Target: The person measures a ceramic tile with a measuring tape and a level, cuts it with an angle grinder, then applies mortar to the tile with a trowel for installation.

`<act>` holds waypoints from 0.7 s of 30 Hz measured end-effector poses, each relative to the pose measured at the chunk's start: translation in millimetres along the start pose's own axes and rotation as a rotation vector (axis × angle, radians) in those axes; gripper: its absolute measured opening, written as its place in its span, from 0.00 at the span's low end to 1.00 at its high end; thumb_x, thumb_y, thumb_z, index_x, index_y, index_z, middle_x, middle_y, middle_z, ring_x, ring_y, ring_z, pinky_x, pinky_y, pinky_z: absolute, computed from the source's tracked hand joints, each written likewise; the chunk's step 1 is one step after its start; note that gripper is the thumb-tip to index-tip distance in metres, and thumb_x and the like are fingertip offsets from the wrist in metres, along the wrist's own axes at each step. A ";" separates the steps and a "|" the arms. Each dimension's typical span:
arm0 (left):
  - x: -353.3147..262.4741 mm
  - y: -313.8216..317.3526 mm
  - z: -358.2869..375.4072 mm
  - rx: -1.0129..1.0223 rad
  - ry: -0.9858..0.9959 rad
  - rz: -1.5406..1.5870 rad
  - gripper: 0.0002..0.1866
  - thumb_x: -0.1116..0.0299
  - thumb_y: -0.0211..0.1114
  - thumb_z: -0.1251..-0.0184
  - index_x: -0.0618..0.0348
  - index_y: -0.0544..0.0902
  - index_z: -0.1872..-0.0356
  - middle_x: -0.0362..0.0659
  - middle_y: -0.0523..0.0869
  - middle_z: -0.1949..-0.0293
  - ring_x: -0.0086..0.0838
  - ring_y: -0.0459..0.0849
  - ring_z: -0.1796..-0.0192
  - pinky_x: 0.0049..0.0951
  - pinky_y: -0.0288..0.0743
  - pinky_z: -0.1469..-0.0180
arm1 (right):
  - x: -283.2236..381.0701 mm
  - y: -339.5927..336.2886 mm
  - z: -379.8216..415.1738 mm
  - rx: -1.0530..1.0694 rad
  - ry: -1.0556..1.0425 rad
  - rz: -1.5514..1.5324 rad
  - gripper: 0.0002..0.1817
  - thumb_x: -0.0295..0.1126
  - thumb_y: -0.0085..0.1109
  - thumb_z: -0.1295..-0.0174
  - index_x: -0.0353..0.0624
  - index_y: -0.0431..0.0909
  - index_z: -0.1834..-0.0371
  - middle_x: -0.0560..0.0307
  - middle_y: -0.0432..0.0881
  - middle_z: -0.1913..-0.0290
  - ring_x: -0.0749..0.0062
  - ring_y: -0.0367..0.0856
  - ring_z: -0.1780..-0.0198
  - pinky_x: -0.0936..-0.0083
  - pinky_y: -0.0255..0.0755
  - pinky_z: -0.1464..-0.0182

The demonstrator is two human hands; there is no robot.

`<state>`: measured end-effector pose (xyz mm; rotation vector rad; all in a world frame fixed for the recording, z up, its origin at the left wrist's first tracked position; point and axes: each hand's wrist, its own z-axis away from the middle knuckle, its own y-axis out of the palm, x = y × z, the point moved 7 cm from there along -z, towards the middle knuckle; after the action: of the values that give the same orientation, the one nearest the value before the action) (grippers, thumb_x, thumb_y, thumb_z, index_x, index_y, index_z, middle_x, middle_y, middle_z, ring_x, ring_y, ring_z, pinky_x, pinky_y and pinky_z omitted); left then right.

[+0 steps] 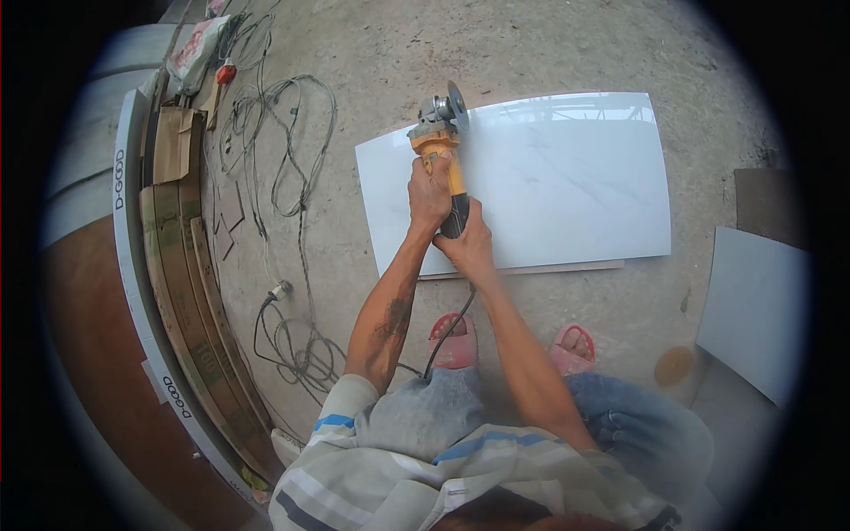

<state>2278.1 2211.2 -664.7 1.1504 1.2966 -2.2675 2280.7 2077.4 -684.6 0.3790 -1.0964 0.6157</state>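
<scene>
A yellow and black angle grinder (437, 142) with a grey metal head is held in both my hands. My left hand (430, 195) is wrapped round its yellow body, close behind the head. Lower down, my right hand (471, 241) grips the black rear end, where a dark cord (450, 332) hangs down between my legs. The cutting disc (458, 104) stands on edge at the far edge of a glossy white tile (567, 186). That tile lies on the concrete floor in front of my feet, with a thin board (567, 268) showing under its near edge.
Tangled cables (288, 150) and a plug (282, 288) lie on the floor to the left. Beyond them stand cardboard-packed boxes (181, 292) and a long white strip (124, 230). At right are another pale tile (757, 310) and a brown panel (768, 205). My pink slippers (456, 350) are near the tile.
</scene>
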 end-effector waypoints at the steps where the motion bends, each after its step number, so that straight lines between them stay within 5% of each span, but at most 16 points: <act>1: -0.5 0.7 -1.0 0.003 0.005 -0.006 0.30 0.46 0.54 0.31 0.73 0.74 0.61 0.60 0.82 0.69 0.45 0.83 0.65 0.39 0.75 0.60 | -0.4 0.1 -1.1 -0.004 0.000 -0.007 0.36 0.29 0.67 0.58 0.36 0.61 0.43 0.39 0.78 0.57 0.44 0.80 0.56 0.59 0.73 0.53; 3: 1.8 3.0 -3.2 0.012 -0.015 -0.010 0.28 0.47 0.53 0.30 0.71 0.76 0.59 0.51 0.82 0.69 0.33 0.81 0.66 0.32 0.74 0.61 | -2.2 0.8 -3.0 -0.003 0.021 -0.016 0.37 0.29 0.67 0.59 0.36 0.61 0.43 0.38 0.78 0.56 0.42 0.80 0.55 0.58 0.73 0.53; 10: 9.8 5.7 -7.7 0.007 -0.042 -0.058 0.28 0.47 0.53 0.30 0.71 0.76 0.60 0.50 0.82 0.70 0.32 0.80 0.67 0.32 0.74 0.61 | -2.5 -1.4 -2.8 -0.021 0.022 -0.028 0.39 0.29 0.67 0.59 0.35 0.60 0.41 0.36 0.78 0.56 0.40 0.79 0.54 0.57 0.73 0.53; 12: 7.7 6.2 -7.3 0.007 -0.024 -0.043 0.30 0.45 0.53 0.32 0.73 0.74 0.59 0.62 0.83 0.68 0.49 0.84 0.63 0.41 0.75 0.58 | -2.4 -1.5 -2.3 0.002 0.070 -0.052 0.39 0.29 0.67 0.59 0.35 0.59 0.41 0.37 0.78 0.57 0.41 0.79 0.56 0.57 0.73 0.54; 21: 4.1 5.3 -7.3 0.018 -0.054 -0.023 0.32 0.43 0.53 0.33 0.73 0.73 0.59 0.64 0.82 0.68 0.54 0.83 0.62 0.42 0.75 0.57 | 2.6 -1.2 -2.9 0.002 0.077 -0.059 0.34 0.29 0.65 0.57 0.35 0.61 0.46 0.41 0.78 0.62 0.44 0.79 0.61 0.60 0.72 0.58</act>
<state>2282.2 2214.8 -673.0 1.0781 1.2782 -2.3148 2284.3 2078.8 -683.5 0.3852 -1.0073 0.5752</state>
